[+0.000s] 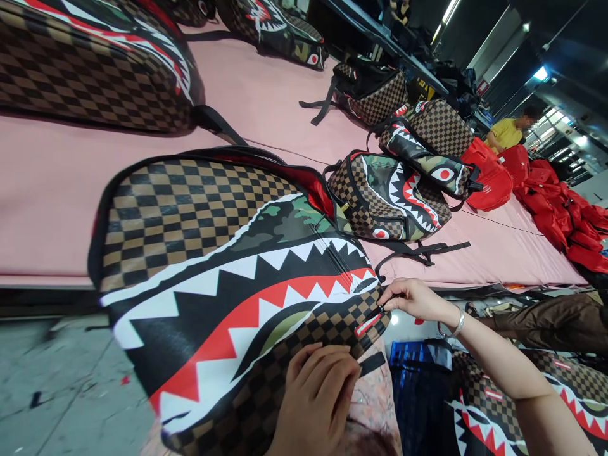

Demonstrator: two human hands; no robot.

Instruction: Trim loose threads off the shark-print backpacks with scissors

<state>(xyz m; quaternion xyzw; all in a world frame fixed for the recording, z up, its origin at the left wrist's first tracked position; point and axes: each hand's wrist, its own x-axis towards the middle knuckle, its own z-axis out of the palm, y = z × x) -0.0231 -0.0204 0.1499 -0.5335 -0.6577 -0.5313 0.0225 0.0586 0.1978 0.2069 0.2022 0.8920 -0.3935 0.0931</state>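
Note:
A brown checkered backpack point(190, 253) with a shark-mouth print, white teeth and a camouflage patch lies in front of me, tilted over my lap. My left hand point(316, 392) rests on its lower checkered edge with the fingers curled against the fabric. My right hand point(411, 297) is at the bag's right corner, fingers pinched on a small dark zipper pull point(381, 308) beside a red and white label point(367, 325). A silver bracelet point(456, 324) is on that wrist.
A long pink table point(266, 95) carries several more shark-print backpacks point(389, 196). Red bags point(546, 196) pile at the right, near a person in a yellow shirt point(508, 132). More printed pieces point(498, 405) lie low right, with a blue crate point(408, 364) and grey floor point(57, 392).

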